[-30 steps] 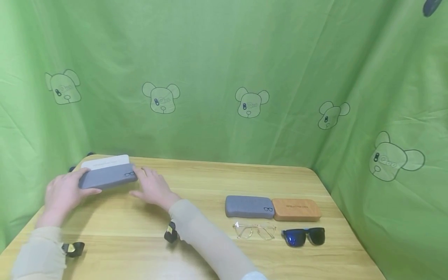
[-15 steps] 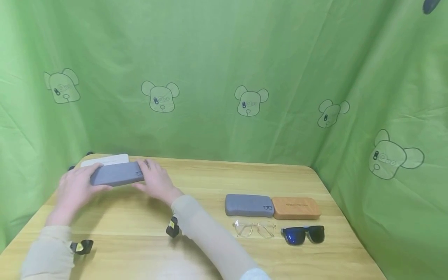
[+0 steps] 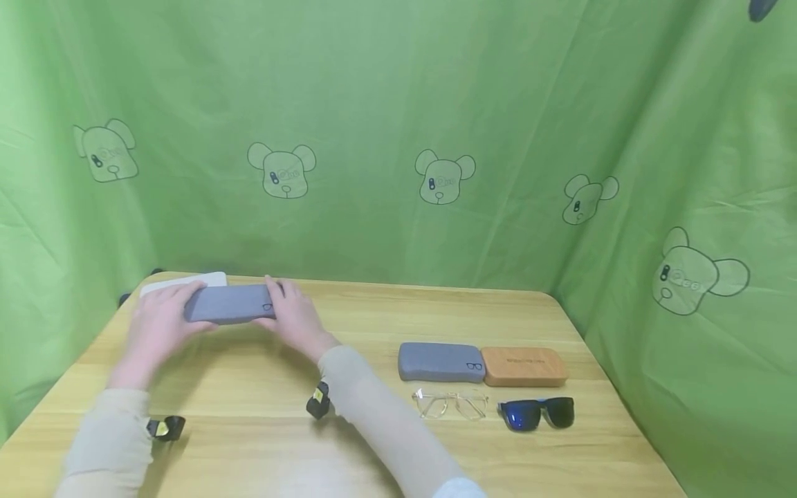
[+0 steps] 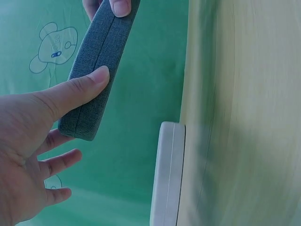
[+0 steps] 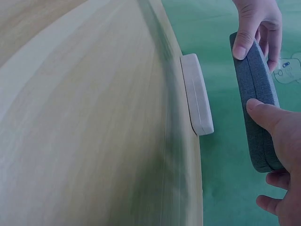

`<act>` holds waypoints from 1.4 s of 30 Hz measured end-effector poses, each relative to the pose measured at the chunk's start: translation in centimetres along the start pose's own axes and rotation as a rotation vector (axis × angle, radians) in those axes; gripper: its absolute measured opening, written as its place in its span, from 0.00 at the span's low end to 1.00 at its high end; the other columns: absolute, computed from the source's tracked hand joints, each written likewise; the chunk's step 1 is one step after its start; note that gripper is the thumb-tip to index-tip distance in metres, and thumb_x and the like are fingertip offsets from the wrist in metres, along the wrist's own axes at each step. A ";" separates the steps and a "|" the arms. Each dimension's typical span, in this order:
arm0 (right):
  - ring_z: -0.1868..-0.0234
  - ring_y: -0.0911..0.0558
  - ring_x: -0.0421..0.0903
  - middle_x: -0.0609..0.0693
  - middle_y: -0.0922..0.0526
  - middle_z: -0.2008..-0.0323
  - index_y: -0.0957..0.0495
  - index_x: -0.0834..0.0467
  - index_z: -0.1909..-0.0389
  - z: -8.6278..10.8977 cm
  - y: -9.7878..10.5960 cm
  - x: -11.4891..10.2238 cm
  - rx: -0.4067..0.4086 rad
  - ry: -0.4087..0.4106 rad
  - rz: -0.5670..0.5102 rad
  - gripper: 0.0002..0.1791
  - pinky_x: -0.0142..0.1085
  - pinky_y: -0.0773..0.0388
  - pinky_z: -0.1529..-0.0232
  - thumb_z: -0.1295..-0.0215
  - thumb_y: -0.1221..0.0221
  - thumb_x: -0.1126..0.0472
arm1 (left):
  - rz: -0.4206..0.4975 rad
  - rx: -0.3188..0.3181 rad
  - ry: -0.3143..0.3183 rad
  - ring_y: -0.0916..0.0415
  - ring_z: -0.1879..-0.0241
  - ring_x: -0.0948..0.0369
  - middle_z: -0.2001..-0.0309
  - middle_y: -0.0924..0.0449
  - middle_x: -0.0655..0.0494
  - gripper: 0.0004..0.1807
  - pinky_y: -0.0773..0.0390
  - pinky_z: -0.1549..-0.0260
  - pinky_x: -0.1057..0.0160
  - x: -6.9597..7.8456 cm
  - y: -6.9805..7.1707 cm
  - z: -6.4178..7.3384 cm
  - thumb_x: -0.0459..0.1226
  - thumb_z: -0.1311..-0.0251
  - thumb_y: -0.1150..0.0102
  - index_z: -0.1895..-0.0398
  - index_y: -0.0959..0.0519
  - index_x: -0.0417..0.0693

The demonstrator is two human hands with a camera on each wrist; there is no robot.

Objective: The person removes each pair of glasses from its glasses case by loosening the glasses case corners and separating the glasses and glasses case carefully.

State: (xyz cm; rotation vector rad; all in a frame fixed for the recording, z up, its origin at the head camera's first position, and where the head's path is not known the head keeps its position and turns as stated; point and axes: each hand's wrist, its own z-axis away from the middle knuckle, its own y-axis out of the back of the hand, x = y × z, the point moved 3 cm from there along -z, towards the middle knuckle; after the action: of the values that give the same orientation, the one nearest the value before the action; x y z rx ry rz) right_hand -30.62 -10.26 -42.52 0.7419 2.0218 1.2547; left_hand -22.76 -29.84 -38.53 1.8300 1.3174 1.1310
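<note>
A grey-blue fabric glasses case (image 3: 229,304) is held up above the far left of the table, its lid closed. My left hand (image 3: 163,319) grips one end, thumb on the near side where the seam runs and fingers behind. The other end, near a small glasses print, is gripped by my right hand (image 3: 296,315). In the left wrist view the case (image 4: 99,70) hangs well off the wood, and the left thumb presses along its seam. A white glasses case (image 5: 197,94) lies on the table behind and below it, partly hidden by my left hand in the head view.
On the right of the table (image 3: 349,443) lie a second grey-blue case (image 3: 441,362) and a tan case (image 3: 524,367), end to end. In front of them are thin-framed clear glasses (image 3: 451,404) and dark sunglasses (image 3: 537,413). A green curtain (image 3: 361,228) surrounds the table.
Both hands have carried the grey-blue case to the right, and its end has come off the white case's left part. My right hand has closed more firmly on its end.
</note>
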 end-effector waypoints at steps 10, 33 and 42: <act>0.37 0.25 0.48 0.53 0.29 0.36 0.44 0.54 0.26 0.8 0.9 1.3 0.039 -0.013 -0.019 0.49 0.40 0.29 0.32 0.45 0.35 0.39 | 0.040 -0.033 0.002 0.34 0.43 0.32 0.40 0.28 0.31 0.44 0.40 0.42 0.30 1.4 -1.0 -0.5 0.42 0.62 0.22 0.38 0.30 0.41; 0.41 0.24 0.49 0.53 0.27 0.39 0.34 0.56 0.32 3.8 3.0 4.4 0.115 -0.071 -0.088 0.44 0.42 0.26 0.35 0.47 0.32 0.41 | 0.058 -0.053 -0.032 0.33 0.42 0.34 0.41 0.25 0.33 0.42 0.39 0.41 0.30 5.2 -2.6 -1.6 0.42 0.61 0.22 0.38 0.29 0.43; 0.40 0.24 0.51 0.54 0.26 0.40 0.33 0.56 0.33 5.5 3.9 5.7 0.126 -0.061 -0.030 0.43 0.46 0.27 0.36 0.46 0.35 0.39 | 0.103 -0.089 -0.003 0.34 0.40 0.35 0.40 0.27 0.33 0.42 0.40 0.39 0.31 6.8 -3.9 -1.1 0.42 0.57 0.24 0.35 0.31 0.43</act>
State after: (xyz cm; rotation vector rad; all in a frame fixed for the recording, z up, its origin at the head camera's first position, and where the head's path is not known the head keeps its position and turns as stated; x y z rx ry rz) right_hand -29.57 -1.49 -42.16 0.7964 2.0682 1.0831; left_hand -24.50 -22.19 -39.40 1.8520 1.1635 1.2203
